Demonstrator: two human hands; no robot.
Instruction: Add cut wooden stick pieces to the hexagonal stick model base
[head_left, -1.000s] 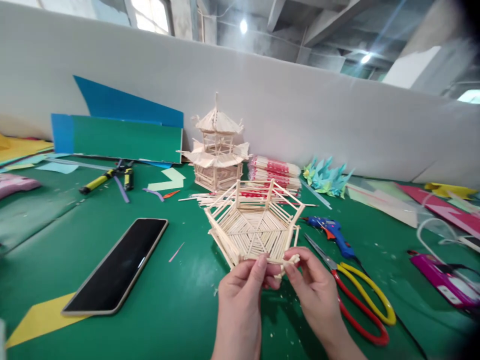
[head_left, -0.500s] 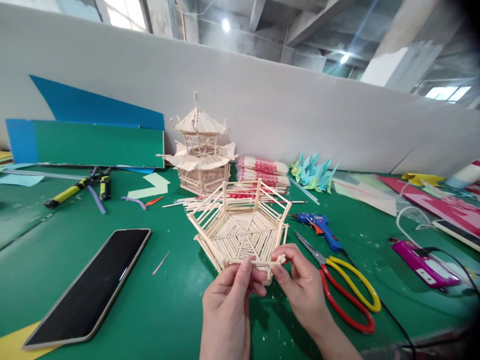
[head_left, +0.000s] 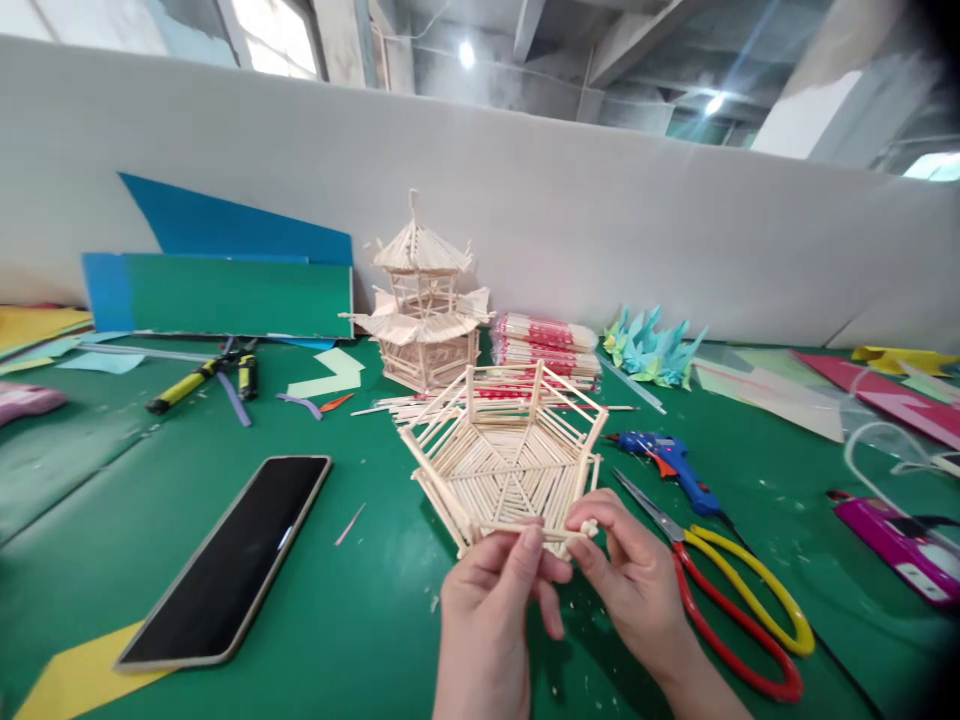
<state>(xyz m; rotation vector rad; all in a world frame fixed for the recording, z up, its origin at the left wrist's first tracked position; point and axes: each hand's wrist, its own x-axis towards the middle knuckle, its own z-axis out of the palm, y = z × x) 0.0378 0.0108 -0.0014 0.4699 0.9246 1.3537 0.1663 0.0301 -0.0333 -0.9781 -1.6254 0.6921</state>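
Observation:
A six-sided frame of thin wooden sticks (head_left: 506, 470), with a slatted floor and low posts and rails, sits on the green table in front of me. At its near side, my left hand (head_left: 499, 575) pinches a wooden stick (head_left: 553, 536) between thumb and index finger. My right hand (head_left: 626, 560) closes its thumb and fingertips round the right end of that stick, by a knobby post top. Whether the stick is fixed to the frame I cannot tell. Behind stands a tiered stick pagoda (head_left: 424, 325).
Right of the frame lie scissors (head_left: 739, 600) with red and yellow handles, a blue glue gun (head_left: 667, 465) and a magenta power strip (head_left: 896, 545). A phone (head_left: 229, 560) is at left. Bundled sticks (head_left: 547, 350) and folded paper pieces (head_left: 652, 345) lie at the back.
The view has swung left, so everything sits further right. Both hands keep their pinch on the stick, and the left hand's lower fingers have spread downward a little.

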